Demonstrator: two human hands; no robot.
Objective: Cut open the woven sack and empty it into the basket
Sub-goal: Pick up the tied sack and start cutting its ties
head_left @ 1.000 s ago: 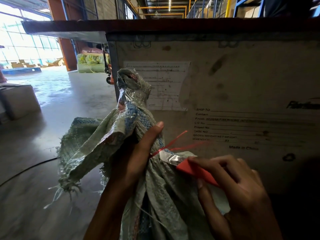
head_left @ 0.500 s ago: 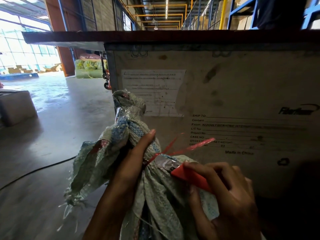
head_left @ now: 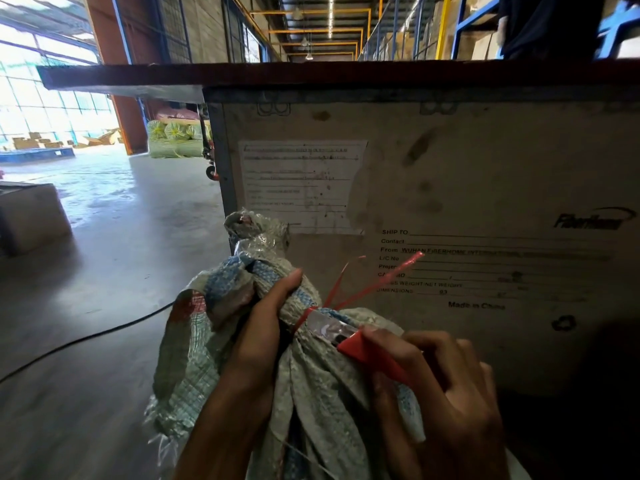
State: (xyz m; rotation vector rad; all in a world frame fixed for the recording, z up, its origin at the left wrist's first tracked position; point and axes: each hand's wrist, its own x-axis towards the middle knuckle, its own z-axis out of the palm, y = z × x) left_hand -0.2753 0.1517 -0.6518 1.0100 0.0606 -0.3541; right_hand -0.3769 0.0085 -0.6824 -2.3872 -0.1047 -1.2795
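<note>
A grey-green and blue woven sack [head_left: 322, 403] stands in front of me, its neck bunched and tied with a red plastic string [head_left: 349, 289]. Clear plastic pokes out of the top of the neck [head_left: 258, 233]. My left hand [head_left: 256, 344] grips the neck just below the bunched top, thumb pointing up along it. My right hand [head_left: 440, 400] holds a red-handled utility knife [head_left: 367, 355], its silver blade lying against the sack right at the red tie. No basket is in view.
A large worn shipping crate [head_left: 450, 188] with labels stands directly behind the sack. A black cable [head_left: 86, 337] runs across the concrete floor at left. A cardboard box [head_left: 29, 216] sits far left, green bundles [head_left: 173, 140] and a pallet truck farther back.
The sack's neck has dropped lower and its loose left flap has folded down. My right hand has brought the knife blade closer in against the red tie.
</note>
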